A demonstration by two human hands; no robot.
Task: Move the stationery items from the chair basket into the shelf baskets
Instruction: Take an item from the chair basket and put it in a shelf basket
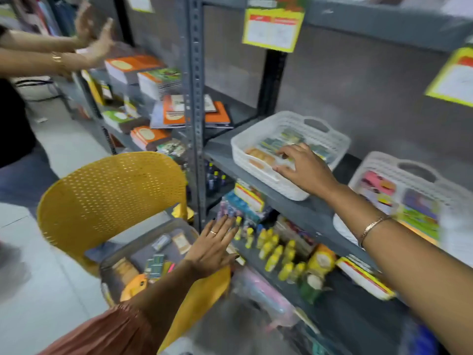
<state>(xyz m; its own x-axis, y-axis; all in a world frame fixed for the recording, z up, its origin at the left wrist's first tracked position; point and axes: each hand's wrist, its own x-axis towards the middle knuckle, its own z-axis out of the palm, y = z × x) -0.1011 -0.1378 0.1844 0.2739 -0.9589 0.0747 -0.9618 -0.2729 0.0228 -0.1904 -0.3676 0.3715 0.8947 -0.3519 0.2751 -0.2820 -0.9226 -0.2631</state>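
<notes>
Even indoor light; heavy motion blur, perhaps wide-angle bending at edges.

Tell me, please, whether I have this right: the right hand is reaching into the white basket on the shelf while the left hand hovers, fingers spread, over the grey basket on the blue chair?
Nearly: the chair is yellow, not blue, as the head view shows. The rest holds: the right hand is at the white basket on the shelf, and the left hand hovers, fingers spread, over the grey basket.

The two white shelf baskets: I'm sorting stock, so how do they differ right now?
The left white basket holds small green and orange packs, with the right hand reaching in; the right white basket holds pink and colourful packs, untouched. Both are woven plastic with handle slots.
</notes>
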